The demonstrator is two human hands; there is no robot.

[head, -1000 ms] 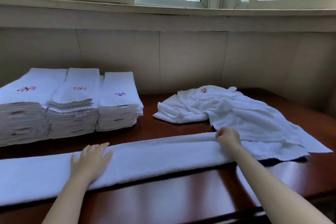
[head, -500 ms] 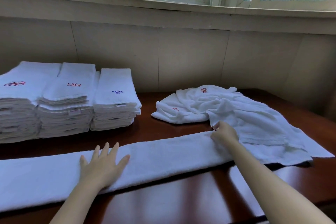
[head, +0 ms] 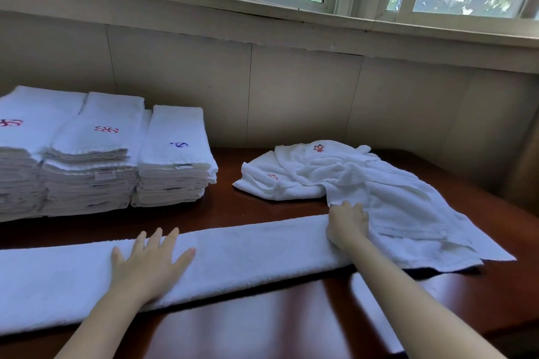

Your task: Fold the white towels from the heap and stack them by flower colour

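Note:
A long white towel (head: 248,253), folded lengthwise into a strip, lies across the dark wooden table (head: 291,326). My left hand (head: 148,259) presses flat on it with fingers spread. My right hand (head: 347,223) rests on the strip's right part, where it meets the heap of loose white towels (head: 364,181) with red flower marks. At the back left stand three stacks of folded towels: two with red flowers (head: 26,154) (head: 93,154) and one with a blue flower (head: 175,160).
A tiled wall (head: 291,90) and a window ledge (head: 262,20) run behind the table. The table's right end (head: 513,271) lies beyond the heap. Bare wood shows between the stacks and the heap.
My left hand has slid to the right along the strip and spread its fingers. My right hand has opened from a curled grip and moved slightly toward the heap.

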